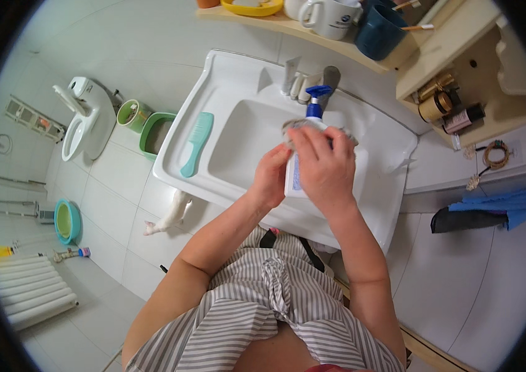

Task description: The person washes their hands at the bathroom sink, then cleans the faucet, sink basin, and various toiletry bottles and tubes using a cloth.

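Note:
Over the sink basin (239, 139) I hold a white pump bottle (292, 186) with a blue pump head (315, 103). My left hand (271, 176) grips the bottle's side. Pressed against its upper part is a greyish cloth (298, 124), held under the fingers of my right hand (327, 169). Much of the bottle and the cloth is hidden behind my hands. A turquoise comb (198, 144) lies on the left ledge of the white washbasin (184, 111). Behind the pump, several small tubes (298, 83) stand near the grey-handled faucet (331, 79).
A wooden shelf (263, 25) above the basin carries a white mug (330, 18) and a dark blue cup (379, 32) with toothbrushes. Cosmetics (435, 106) sit in a side compartment. On the floor to the left are a white cat (174, 214), a green litter tray (147, 135) and a toilet (91, 125).

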Motion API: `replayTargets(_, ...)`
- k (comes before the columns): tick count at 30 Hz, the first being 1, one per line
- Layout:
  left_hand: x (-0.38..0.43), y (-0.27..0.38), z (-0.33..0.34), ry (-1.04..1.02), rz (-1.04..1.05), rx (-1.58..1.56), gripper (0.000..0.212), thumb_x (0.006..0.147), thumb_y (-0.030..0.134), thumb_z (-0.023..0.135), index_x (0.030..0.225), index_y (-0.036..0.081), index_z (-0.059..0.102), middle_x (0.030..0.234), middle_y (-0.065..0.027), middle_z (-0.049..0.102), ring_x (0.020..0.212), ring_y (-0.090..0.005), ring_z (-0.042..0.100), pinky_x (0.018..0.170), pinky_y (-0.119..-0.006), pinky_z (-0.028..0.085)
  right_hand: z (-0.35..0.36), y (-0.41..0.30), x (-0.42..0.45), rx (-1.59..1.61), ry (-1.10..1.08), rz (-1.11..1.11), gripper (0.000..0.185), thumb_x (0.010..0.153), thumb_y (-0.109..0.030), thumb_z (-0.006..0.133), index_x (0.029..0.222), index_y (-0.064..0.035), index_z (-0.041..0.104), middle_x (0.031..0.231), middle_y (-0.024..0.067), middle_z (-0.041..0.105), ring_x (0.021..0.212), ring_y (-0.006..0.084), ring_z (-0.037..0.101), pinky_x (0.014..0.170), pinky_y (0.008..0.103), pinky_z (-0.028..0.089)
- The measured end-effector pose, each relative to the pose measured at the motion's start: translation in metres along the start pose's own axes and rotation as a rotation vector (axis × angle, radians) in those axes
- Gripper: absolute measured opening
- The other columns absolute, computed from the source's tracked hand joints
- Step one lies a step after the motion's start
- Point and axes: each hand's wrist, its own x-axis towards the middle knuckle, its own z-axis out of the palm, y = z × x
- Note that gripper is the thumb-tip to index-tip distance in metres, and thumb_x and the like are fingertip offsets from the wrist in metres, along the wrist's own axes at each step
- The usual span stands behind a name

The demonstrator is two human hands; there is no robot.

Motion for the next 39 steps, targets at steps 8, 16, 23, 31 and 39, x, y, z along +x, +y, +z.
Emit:
replayTargets(8, -0.004, 0.067, -0.046, -0.001, 0.195, -0.008, 0.042, 0.093, 0.034, 0.046, 0.12, 0.002, 0.048, 0.113, -0.0114, 0.059, 0.099, -0.0212, 0.061, 0.087, -0.036, 0.05, -0.007, -0.01, -0.017, 0.536, -0.104, 0.028, 0.033, 0.073, 0.001, 0.058, 0.105, -0.0068, 0.059, 0.101, 0.0039, 0.059, 0.083, 0.0205, 0.056, 0.075, 0.0311, 0.047)
replayTargets(16, 0.006, 0.073, -0.02, 0.056, 0.36, 0.224, 0.048, 0.097, 0.027, 0.04, 0.141, 0.01, 0.03, 0.125, -0.0081, 0.051, 0.106, -0.0166, 0.055, 0.089, -0.029, 0.046, 0.035, -0.055, 0.01, 1.393, 0.254, 0.544, 0.029, 0.089, -0.007, 0.051, 0.119, -0.0047, 0.049, 0.125, 0.0098, 0.046, 0.113, 0.0184, 0.044, 0.094, 0.0304, 0.038)
replayTargets(23, -0.01, 0.08, -0.017, -0.216, 0.199, 0.305, 0.062, 0.096, 0.051, 0.021, 0.143, 0.011, 0.024, 0.133, -0.0115, 0.044, 0.117, -0.0215, 0.048, 0.095, -0.035, 0.042, 0.042, -0.057, 0.022, 0.733, 0.247, 0.159, 0.04, 0.077, -0.006, 0.063, 0.116, -0.005, 0.053, 0.12, 0.0131, 0.048, 0.111, 0.0306, 0.045, 0.091, 0.0378, 0.04)
replayTargets(31, -0.014, 0.084, -0.026, -0.145, 0.057, -0.148, 0.073, 0.074, 0.046, 0.055, 0.132, 0.006, 0.037, 0.116, -0.0145, 0.053, 0.103, -0.0277, 0.055, 0.085, -0.039, 0.047, 0.043, -0.052, 0.069, 0.706, 0.192, 0.233, 0.039, 0.082, -0.014, 0.063, 0.117, -0.0046, 0.052, 0.111, 0.0122, 0.056, 0.105, 0.0283, 0.051, 0.094, 0.0364, 0.038)
replayTargets(39, 0.003, 0.099, -0.015, -0.279, 0.181, -0.368, 0.073, 0.074, 0.048, 0.047, 0.13, 0.001, 0.041, 0.122, -0.0167, 0.051, 0.11, -0.0298, 0.052, 0.096, -0.04, 0.042, 0.032, -0.08, 0.033, 0.505, 0.03, -0.077, 0.038, 0.071, -0.013, 0.068, 0.108, -0.0115, 0.06, 0.111, 0.006, 0.057, 0.102, 0.0272, 0.05, 0.093, 0.0414, 0.034)
